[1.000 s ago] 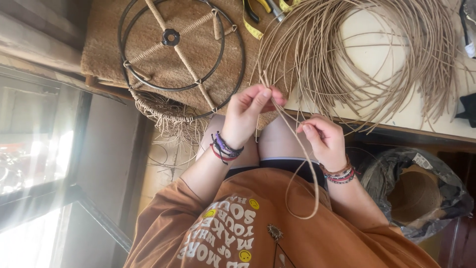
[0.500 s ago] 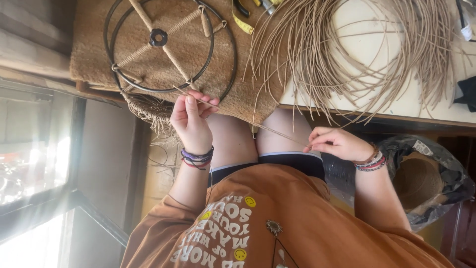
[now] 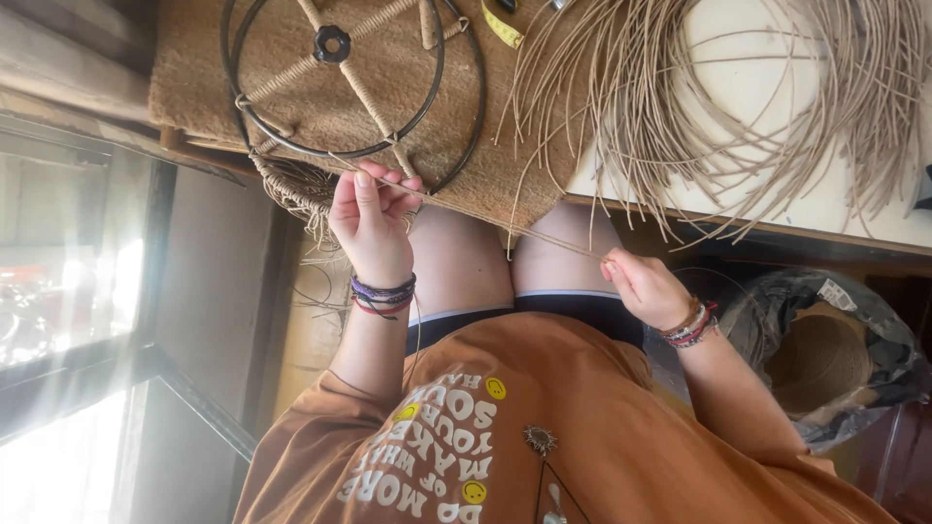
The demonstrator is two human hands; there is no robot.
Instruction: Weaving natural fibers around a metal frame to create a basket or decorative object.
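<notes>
While the round metal frame (image 3: 349,82) lay on the woven mat (image 3: 505,146) at the table's edge, a single tan cord (image 3: 485,215) ran taut from its rim across the person's knees, seemingly so the strand stayed straight for wrapping. Her left hand (image 3: 374,215) was curled, fingers pressed against thumb, pinching the cord just below the rim. Further along it, her right hand (image 3: 643,286) was closed loosely round the same strand, holding it stretched. More loose cords (image 3: 757,107) fanned over the tabletop beyond.
</notes>
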